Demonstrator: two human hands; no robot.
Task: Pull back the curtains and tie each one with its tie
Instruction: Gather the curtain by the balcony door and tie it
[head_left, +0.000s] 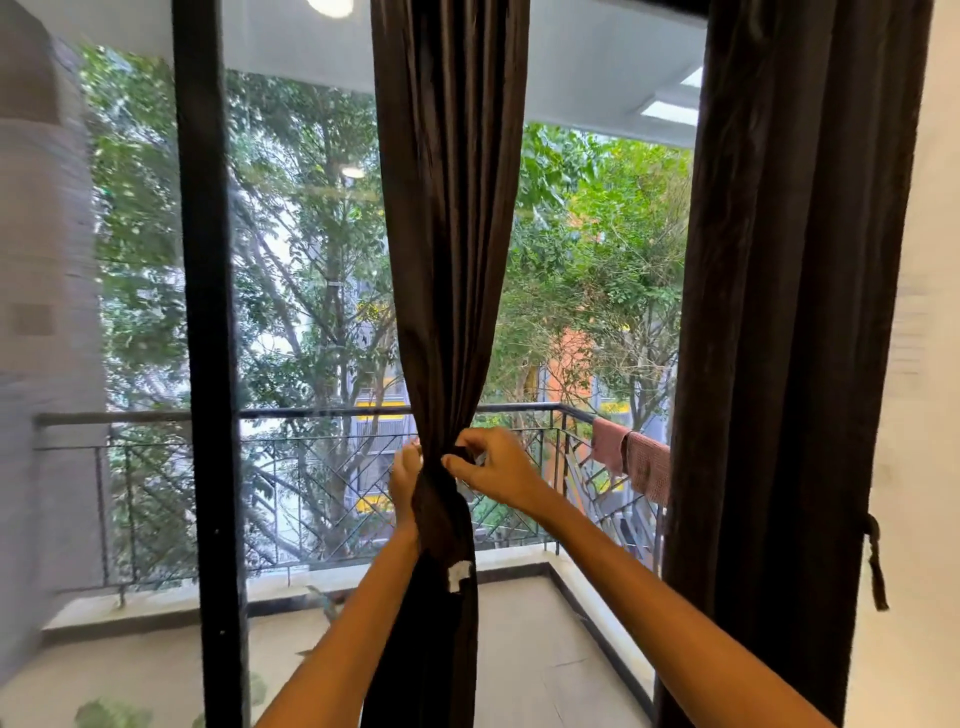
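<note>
I am standing at a glass door with both arms stretched out to the middle curtain (451, 218), a dark brown one that is hanging in front of the glass and narrowing to a tight bunch at railing height. My left hand (405, 475) is wrapping around the left side of that bunch, its fingers curling behind the cloth and gripping it. My right hand (493, 470) is pinching a dark band, the tie (460, 459), between thumb and forefinger right against the gathered cloth. Below my hands the curtain is falling in a thick column, with a small white tag (460, 574) showing on it. A second dark curtain (789, 312) is hanging loose at the right edge of the door, beside the pale wall, and its own tie (875, 561) is dangling free from the wall next to it. Through the glass I am seeing a balcony railing (322, 413) with a reddish cloth (631, 460) draped over it, and trees beyond.
</note>
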